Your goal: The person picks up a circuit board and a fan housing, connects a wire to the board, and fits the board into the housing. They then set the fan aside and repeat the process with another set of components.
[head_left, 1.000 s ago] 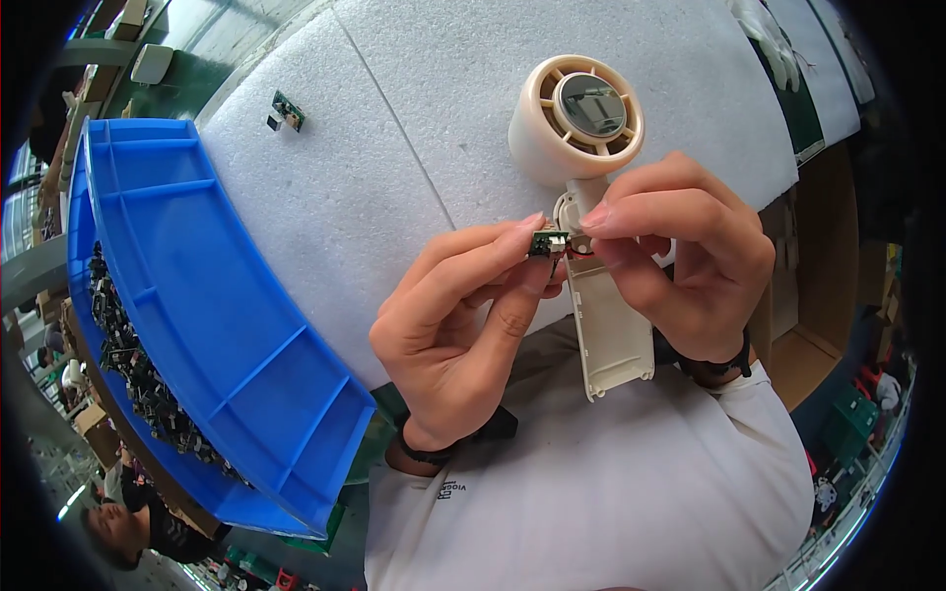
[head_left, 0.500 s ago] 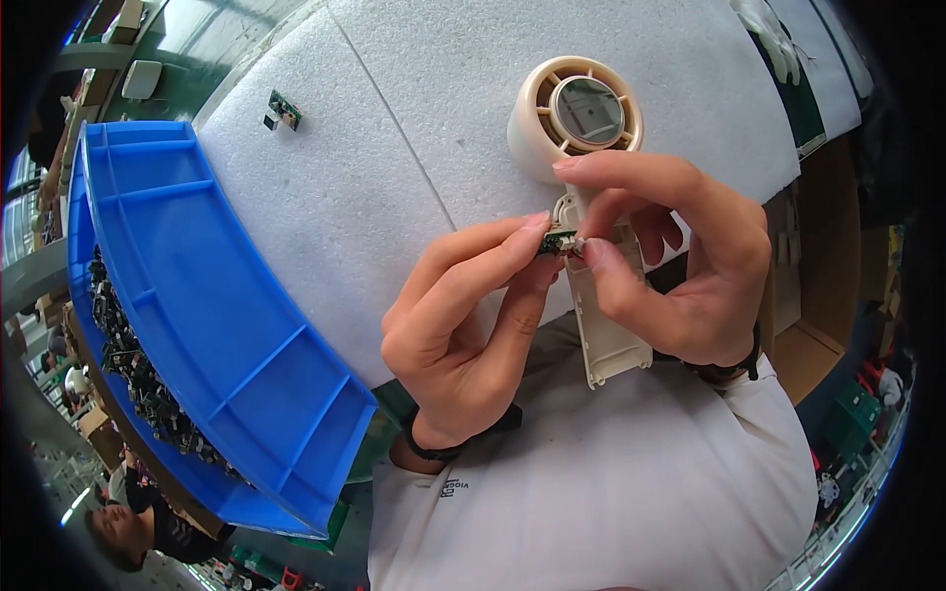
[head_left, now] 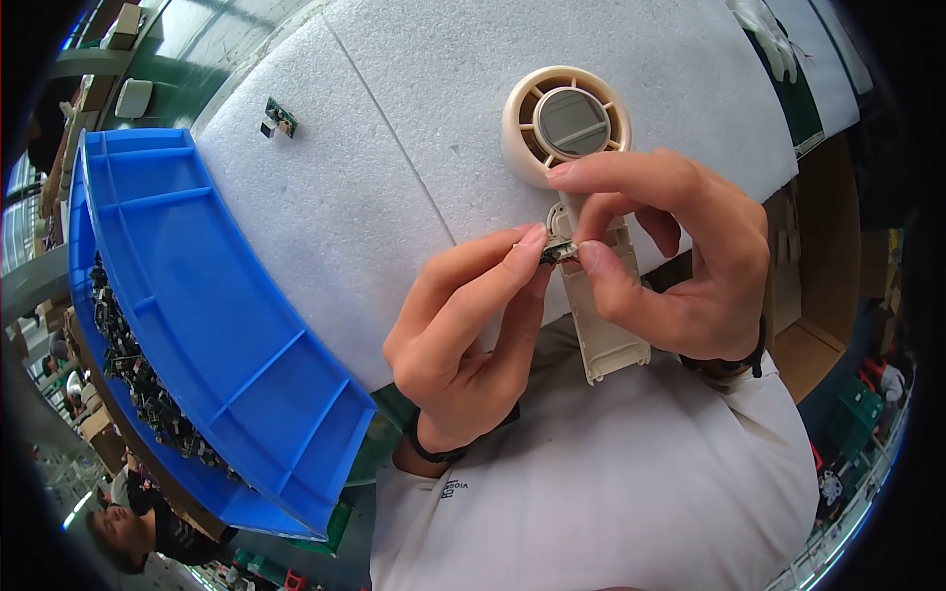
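A small green circuit board (head_left: 555,255) is pinched between the thumb and fingertips of my left hand (head_left: 463,330). From the other side, the thumb and index finger of my right hand (head_left: 695,266) pinch a small white wire connector (head_left: 572,250) against the board's edge. Whether the connector is seated in the board cannot be made out. Beneath both hands lies a cream handheld fan: its round head (head_left: 514,128) rests on the table beyond my fingers, and its opened handle shell (head_left: 603,330) reaches toward me. My right hand covers part of the handle.
A white foam-covered table (head_left: 394,59) spreads ahead, with another small circuit board (head_left: 281,118) at its far left. At left stands a blue plastic bin (head_left: 227,286) holding many dark small parts (head_left: 148,384). A cardboard box (head_left: 818,295) is at right; white gloves (head_left: 767,34) lie far right.
The fan head has shifted slightly left and turned a little. Both hands stay close together, the board tilting slightly while the connector remains pinched at its edge.
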Demonstrator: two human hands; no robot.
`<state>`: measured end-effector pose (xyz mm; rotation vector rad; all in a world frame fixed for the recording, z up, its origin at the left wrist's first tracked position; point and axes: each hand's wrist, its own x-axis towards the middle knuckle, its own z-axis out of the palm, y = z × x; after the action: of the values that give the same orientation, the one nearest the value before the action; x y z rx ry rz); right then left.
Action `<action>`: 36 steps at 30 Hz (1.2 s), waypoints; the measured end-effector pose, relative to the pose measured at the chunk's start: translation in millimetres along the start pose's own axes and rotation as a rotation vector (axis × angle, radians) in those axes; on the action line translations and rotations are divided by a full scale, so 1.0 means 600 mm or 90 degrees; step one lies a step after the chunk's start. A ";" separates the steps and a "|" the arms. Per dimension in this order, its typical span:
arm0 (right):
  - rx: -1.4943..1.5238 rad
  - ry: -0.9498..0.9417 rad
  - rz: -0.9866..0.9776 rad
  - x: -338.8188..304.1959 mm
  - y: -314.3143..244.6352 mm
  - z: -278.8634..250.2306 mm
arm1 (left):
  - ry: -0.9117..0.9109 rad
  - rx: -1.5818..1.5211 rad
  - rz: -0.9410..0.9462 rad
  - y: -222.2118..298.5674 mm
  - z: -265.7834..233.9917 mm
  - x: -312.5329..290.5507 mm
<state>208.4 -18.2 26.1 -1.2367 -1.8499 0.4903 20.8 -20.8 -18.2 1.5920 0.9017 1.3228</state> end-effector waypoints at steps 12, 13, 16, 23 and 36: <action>-0.086 0.031 -0.122 -0.009 0.002 0.010 | -0.007 0.054 0.037 -0.005 -0.005 -0.008; -0.094 0.028 -0.120 -0.010 -0.001 0.009 | -0.004 0.054 0.036 -0.003 -0.005 -0.010; -0.097 0.048 -0.131 -0.009 -0.001 0.014 | 0.004 0.055 0.034 0.000 -0.004 -0.010; -0.083 0.060 -0.127 -0.011 0.003 0.022 | 0.003 0.030 0.025 -0.003 -0.005 -0.009; 0.114 0.037 0.068 -0.020 -0.008 0.018 | 0.028 0.057 0.051 -0.003 -0.005 -0.010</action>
<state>199.0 -29.3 18.2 -1.2190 -1.6590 0.6574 16.8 -25.4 -22.0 1.6889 0.9435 1.3943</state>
